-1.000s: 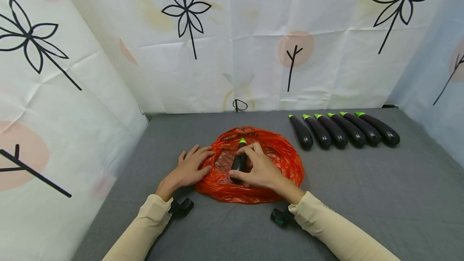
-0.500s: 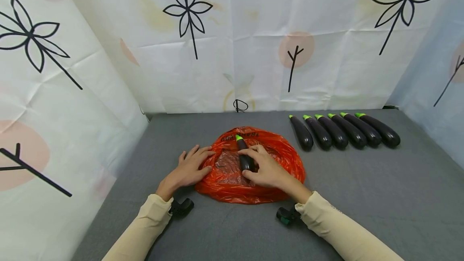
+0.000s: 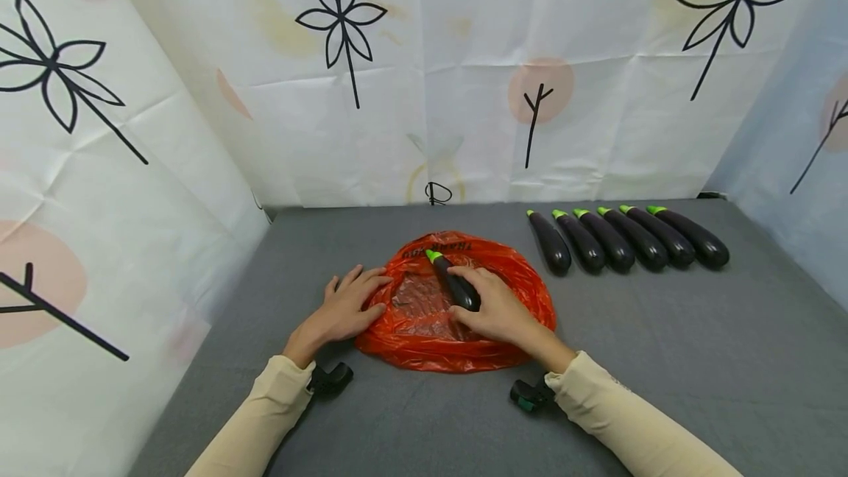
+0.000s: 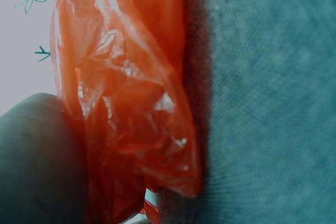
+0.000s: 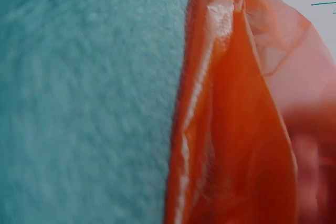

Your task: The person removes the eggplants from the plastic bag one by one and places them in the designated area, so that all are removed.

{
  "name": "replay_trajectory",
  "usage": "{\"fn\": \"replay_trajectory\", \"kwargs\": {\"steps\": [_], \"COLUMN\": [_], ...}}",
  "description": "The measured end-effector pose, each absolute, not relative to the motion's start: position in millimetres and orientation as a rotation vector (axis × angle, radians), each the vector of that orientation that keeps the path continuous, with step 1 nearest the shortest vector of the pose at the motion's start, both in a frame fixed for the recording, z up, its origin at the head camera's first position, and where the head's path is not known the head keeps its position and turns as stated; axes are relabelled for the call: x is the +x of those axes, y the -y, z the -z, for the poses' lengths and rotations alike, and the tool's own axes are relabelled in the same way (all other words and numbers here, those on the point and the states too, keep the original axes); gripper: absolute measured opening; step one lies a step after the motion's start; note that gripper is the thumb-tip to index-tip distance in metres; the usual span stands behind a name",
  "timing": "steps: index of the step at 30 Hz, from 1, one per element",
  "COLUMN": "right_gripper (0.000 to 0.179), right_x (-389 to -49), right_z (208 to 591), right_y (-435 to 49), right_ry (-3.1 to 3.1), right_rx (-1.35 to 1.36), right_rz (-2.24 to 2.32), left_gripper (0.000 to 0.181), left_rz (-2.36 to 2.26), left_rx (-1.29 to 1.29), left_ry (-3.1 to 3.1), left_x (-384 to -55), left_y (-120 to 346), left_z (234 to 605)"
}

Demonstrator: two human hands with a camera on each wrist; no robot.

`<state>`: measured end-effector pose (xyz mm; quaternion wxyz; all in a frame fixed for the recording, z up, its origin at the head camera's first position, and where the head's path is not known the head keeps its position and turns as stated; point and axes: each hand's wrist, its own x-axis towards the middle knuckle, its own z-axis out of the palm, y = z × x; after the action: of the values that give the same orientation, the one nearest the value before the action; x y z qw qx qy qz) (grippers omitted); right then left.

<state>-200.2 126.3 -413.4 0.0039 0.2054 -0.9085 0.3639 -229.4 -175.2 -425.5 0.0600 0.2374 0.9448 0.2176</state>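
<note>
A dark purple eggplant [image 3: 458, 289] with a green cap lies at a slant in the opened red plastic bag [image 3: 424, 353]. My right hand [image 3: 500, 308] holds it from the right, fingers over its upper side and thumb at its lower end. My left hand [image 3: 346, 308] rests with spread fingers on the bag's left rim. Close up, the left wrist view has the bag's crumpled side [image 4: 131, 108] beside part of the hand. The right wrist view shows a fold of the bag [image 5: 236, 114]; the eggplant is not seen there.
Several more eggplants [image 3: 612, 241] lie in a row at the back right on the grey cloth-covered table [image 3: 662, 359]. A white patterned curtain [image 3: 464, 124] stands behind the table and along both sides.
The right hand and the eggplant have moved right inside the bag. The eggplant has turned, its cap now pointing to the back left. My left hand has stayed in place.
</note>
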Motion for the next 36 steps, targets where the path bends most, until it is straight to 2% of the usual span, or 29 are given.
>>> {"fn": "replay_trajectory", "kwargs": {"steps": [3, 11, 20, 28, 36], "right_gripper": [0.065, 0.057, 0.057, 0.056, 0.058], "right_x": [-199, -196, -194, -195, -199], "right_z": [410, 398, 379, 359, 349], "right_y": [-132, -143, -169, -215, -290], "right_ry": [2.851, 2.859, 2.758, 2.605, 2.573], "right_rx": [0.644, 0.701, 0.720, 0.611, 0.328], "right_rz": [-1.092, -1.035, -1.053, -1.067, -0.911], "left_gripper": [0.051, 0.051, 0.052, 0.051, 0.050], "left_rz": [-0.660, -0.655, -0.650, -0.649, -0.649], "left_rx": [0.719, 0.710, 0.712, 0.717, 0.715], "left_ry": [-2.858, -2.862, -2.866, -2.872, -2.880], "left_x": [-230, -231, -230, -229, -229], "left_y": [175, 175, 175, 176, 175], "left_z": [426, 427, 428, 427, 428]}}
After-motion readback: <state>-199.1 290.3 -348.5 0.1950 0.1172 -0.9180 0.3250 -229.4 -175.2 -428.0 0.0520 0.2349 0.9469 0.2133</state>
